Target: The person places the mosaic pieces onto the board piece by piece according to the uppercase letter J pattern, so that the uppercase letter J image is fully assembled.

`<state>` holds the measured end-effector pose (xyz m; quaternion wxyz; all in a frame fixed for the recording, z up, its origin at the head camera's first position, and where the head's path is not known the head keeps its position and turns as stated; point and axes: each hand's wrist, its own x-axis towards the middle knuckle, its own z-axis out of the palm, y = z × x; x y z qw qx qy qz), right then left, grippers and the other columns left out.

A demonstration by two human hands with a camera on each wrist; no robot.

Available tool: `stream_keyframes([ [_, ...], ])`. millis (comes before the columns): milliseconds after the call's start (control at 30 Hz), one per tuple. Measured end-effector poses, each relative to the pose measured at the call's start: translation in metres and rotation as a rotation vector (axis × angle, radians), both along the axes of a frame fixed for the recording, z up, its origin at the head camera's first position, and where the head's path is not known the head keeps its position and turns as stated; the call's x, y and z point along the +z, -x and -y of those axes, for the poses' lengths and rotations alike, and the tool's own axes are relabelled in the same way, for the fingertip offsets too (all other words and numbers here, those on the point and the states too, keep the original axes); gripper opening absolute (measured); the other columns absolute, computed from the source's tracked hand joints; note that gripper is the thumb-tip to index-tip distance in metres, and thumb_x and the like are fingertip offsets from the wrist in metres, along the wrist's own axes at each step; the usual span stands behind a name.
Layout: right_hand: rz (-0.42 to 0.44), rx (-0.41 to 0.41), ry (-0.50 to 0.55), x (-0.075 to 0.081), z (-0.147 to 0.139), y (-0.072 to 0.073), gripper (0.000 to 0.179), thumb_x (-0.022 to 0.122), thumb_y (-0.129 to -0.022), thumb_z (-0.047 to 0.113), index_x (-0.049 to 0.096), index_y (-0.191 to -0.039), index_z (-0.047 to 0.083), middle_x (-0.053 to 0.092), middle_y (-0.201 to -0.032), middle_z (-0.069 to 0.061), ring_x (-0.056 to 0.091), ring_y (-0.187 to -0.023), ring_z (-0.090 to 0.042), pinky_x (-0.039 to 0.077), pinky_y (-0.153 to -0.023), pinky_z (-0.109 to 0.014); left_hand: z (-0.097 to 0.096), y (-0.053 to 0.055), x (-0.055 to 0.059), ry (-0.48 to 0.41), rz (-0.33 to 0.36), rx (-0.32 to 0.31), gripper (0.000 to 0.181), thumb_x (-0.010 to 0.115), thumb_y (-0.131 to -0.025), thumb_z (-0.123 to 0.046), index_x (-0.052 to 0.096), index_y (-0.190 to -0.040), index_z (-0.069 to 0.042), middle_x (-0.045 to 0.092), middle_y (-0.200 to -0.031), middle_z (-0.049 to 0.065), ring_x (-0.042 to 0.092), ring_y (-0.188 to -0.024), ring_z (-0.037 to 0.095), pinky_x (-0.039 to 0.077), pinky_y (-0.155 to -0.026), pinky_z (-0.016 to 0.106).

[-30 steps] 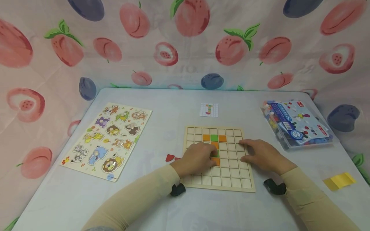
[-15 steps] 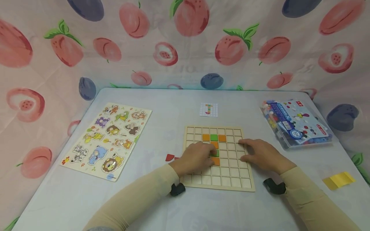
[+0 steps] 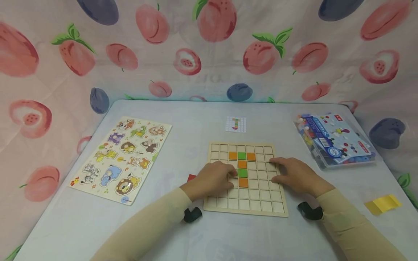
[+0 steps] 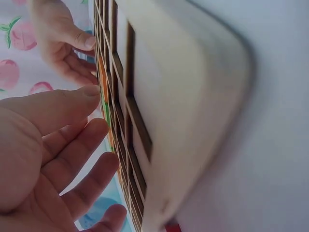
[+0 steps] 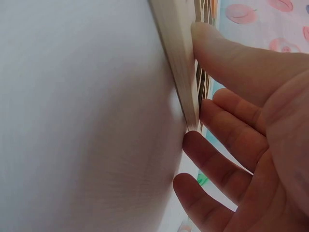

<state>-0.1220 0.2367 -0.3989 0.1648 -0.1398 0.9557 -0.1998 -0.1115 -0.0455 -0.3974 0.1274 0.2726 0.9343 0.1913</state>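
Apparently part done: six orange and green tiles (image 3: pixel 242 173) sit in the board (image 3: pixel 267 207), echoing the upper shape on the small card (image 3: pixel 236 124). Red at the card's foot has no visible match; a red piece (image 3: pixel 191 177) lies off the board's left side, partly hidden. Left hand (image 3: pixel 209 181): over board, digits apart, nothing held. Right hand (image 3: pixel 298 177): touching right edge, thumb and fingers apart. Left-wrist view adds the left fingers' undersides; only the head view shows the card.
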Motion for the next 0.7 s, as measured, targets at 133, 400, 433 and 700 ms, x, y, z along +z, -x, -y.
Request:
stream_keyframes([
  [133, 0.001, -0.001, -0.002, 0.0, 0.0, 0.0, 0.067, 0.077, -0.088, 0.031, 0.052, -0.143, 0.003, 0.051, -0.141, -0.027, 0.044, -0.13, -0.05, 0.035, -0.104, -0.063, 0.007, 0.0, 0.001, 0.004, 0.018, 0.026, 0.026, 0.074, -0.087, -0.019, 0.074, -0.113, -0.018, 0.071, -0.106, -0.01, 0.061, -0.106, 0.016, 0.046, -0.092, 0.034],
  [400, -0.012, 0.002, -0.001, 0.0, 0.0, -0.001, 0.067, 0.078, -0.088, 0.031, 0.052, -0.143, 0.003, 0.052, -0.14, -0.027, 0.045, -0.129, -0.05, 0.035, -0.103, -0.063, 0.022, -0.001, 0.001, -0.016, 0.022, 0.062, 0.027, 0.076, -0.086, -0.019, 0.074, -0.113, -0.015, 0.072, -0.107, -0.005, 0.062, -0.105, 0.017, 0.046, -0.093, 0.038],
  [433, -0.011, 0.001, -0.002, 0.0, 0.0, -0.001, 0.067, 0.078, -0.088, 0.031, 0.052, -0.143, 0.003, 0.052, -0.14, -0.027, 0.045, -0.129, -0.05, 0.035, -0.103, -0.063, 0.024, -0.001, 0.001, -0.017, 0.019, 0.063, 0.027, 0.076, -0.086, -0.019, 0.074, -0.113, -0.015, 0.072, -0.107, -0.005, 0.062, -0.105, 0.017, 0.046, -0.094, 0.038],
  [700, -0.015, 0.007, 0.004, 0.001, 0.0, -0.001, 0.067, 0.078, -0.088, 0.032, 0.053, -0.143, 0.003, 0.052, -0.139, -0.027, 0.045, -0.129, -0.05, 0.036, -0.103, -0.063, 0.045, -0.003, 0.003, -0.046, -0.012, 0.09, 0.027, 0.077, -0.084, -0.015, 0.074, -0.11, -0.012, 0.073, -0.104, -0.002, 0.063, -0.102, 0.02, 0.048, -0.088, 0.04],
])
